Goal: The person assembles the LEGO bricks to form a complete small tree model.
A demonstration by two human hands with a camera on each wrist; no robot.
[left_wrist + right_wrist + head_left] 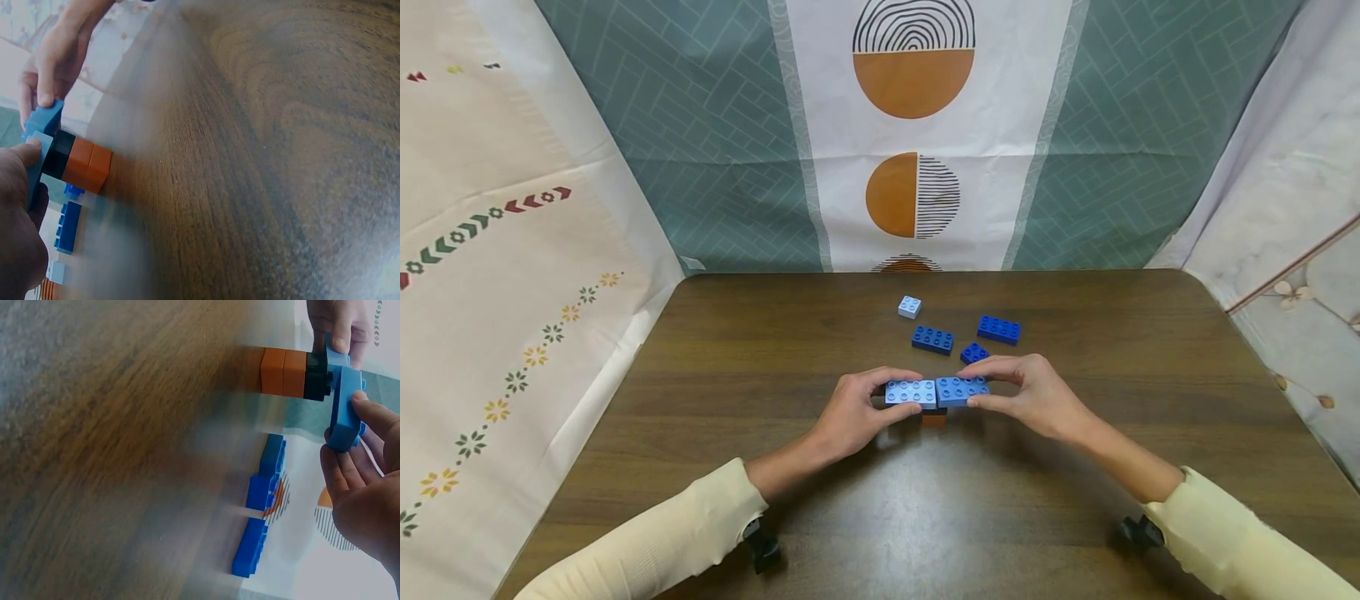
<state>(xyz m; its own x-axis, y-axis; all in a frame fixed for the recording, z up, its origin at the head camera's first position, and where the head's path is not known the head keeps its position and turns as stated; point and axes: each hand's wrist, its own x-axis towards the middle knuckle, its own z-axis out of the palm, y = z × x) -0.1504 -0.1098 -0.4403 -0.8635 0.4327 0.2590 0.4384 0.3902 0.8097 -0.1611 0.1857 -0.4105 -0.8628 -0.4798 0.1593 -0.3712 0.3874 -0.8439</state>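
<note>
Wood tabletop (895,517) gives wide passage on the near side of the orange-and-black stack (934,420). Left hand (859,408) and right hand (1037,396) block both flanks. Behind: front navy brick (932,340), small navy brick (974,353), back navy brick (998,329), narrow gaps between. Hanging cloth (730,192) closes off the far edge.

Head view, what the person wears: pale cream and black.
Left sleeve (655,529), between seven and eight o'clock: cream, fine ribbed texture, wrinkled toward a loose cuff. Right sleeve (1247,529), four o'clock: same cream, creased, cuff slightly flared. Left black fitting (764,550), seven o'clock: small, blocky, light grey patch by the cuff. Right black fitting (1142,533), between four and five: small, angular, detail too dark to read. Left hand (857,412), right hand (1037,398): bare.
</note>
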